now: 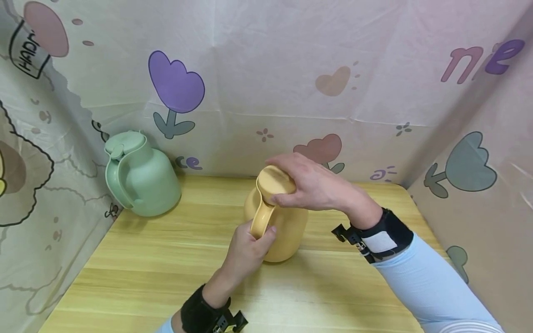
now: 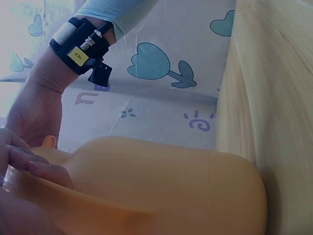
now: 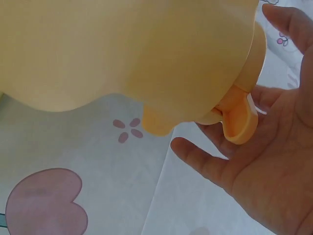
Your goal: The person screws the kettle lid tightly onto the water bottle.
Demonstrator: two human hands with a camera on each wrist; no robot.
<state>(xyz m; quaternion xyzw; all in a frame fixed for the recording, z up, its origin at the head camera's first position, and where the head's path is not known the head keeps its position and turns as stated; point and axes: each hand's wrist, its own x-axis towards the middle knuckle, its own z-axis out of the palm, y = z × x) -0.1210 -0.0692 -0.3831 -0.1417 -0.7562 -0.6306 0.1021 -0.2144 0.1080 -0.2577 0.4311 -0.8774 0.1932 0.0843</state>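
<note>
A yellow thermos jug (image 1: 289, 233) stands on the wooden table in the middle of the head view. Its curved handle (image 1: 262, 218) is gripped by my left hand (image 1: 246, 252), with the thumb along the near side. From the right, my right hand (image 1: 318, 185) reaches over the top and holds the round lid (image 1: 275, 180) between thumb and fingers. In the right wrist view, the fingers spread around the lid, and an orange-yellow tab (image 3: 240, 120) sticks out near the palm. Seen from the left wrist, the jug's body (image 2: 161, 181) lies across the lower part.
A green thermos jug (image 1: 151, 182) with a lid and handle stands at the back left of the wooden table (image 1: 187, 282). Patterned white cloth (image 1: 258, 78) rises behind the table and along both sides.
</note>
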